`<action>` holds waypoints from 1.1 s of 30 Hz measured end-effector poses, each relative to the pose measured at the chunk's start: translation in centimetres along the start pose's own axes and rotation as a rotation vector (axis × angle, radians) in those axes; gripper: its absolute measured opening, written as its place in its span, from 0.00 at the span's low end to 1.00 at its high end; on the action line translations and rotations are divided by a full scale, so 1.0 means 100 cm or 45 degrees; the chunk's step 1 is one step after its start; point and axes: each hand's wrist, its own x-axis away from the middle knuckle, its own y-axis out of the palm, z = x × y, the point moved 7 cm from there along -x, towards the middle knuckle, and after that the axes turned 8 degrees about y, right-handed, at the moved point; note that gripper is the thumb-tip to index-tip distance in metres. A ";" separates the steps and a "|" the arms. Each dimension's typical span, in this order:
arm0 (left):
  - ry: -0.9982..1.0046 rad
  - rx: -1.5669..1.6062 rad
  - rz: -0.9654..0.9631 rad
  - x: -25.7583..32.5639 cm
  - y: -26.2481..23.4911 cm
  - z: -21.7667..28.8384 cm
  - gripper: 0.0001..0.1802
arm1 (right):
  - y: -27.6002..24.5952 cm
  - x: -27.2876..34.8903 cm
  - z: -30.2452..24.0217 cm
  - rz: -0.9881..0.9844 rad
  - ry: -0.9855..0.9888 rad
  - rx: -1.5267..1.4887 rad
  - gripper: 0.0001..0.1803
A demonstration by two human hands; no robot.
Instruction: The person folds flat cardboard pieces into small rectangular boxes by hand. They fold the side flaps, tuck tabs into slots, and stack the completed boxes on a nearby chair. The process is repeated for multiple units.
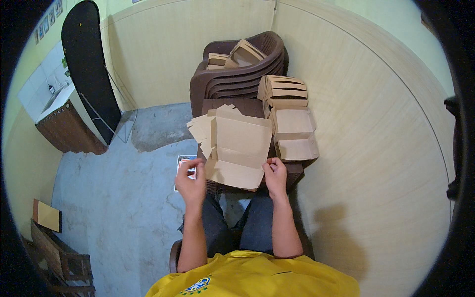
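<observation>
In front of me a brown cardboard box (237,136) lies partly folded on a dark brown table, its side walls raised and its near panel slanting toward me. My right hand (276,177) pinches the box's near right corner between thumb and fingers. Just left of the near panel is my left hand (191,183), with fingers loosely curled, a gap inside them and nothing visible held. Flat cardboard blanks (199,129) stick out from beneath the box on its left. Beside it on the right rests a folded box with its lid open (295,129).
Behind the table stand stacked brown plastic chairs (237,81) with folded boxes (245,53) on the top seat. More nested boxes (286,90) sit at the back right, along the wooden wall panel (366,123). A black ironing board (89,64) leans near the sink counter (71,121).
</observation>
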 end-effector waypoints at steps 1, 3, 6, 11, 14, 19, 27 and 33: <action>-0.140 0.138 -0.090 -0.006 -0.001 -0.016 0.17 | -0.001 -0.002 0.000 -0.040 0.029 0.006 0.07; -0.411 0.432 -0.230 -0.012 0.004 -0.044 0.27 | 0.002 -0.002 -0.002 -0.117 0.045 0.025 0.07; -0.963 0.880 -0.730 0.021 0.037 -0.069 0.39 | 0.014 0.000 -0.008 -0.210 0.048 0.057 0.09; -0.576 0.675 -0.425 0.030 0.051 -0.061 0.40 | 0.011 0.048 -0.084 0.623 -0.935 1.085 0.13; -0.138 0.392 -0.370 0.031 0.054 -0.022 0.40 | 0.023 0.044 -0.079 0.158 -0.431 0.437 0.14; 0.387 0.111 -0.458 0.045 0.062 0.061 0.37 | 0.069 0.044 -0.094 -0.230 -0.258 0.202 0.11; 0.380 -0.123 -0.359 0.034 0.047 0.088 0.28 | 0.064 0.043 -0.086 -0.394 -0.085 -0.242 0.18; -0.153 0.164 -0.332 0.028 0.050 0.059 0.15 | 0.057 0.038 -0.062 -0.405 0.003 -0.143 0.15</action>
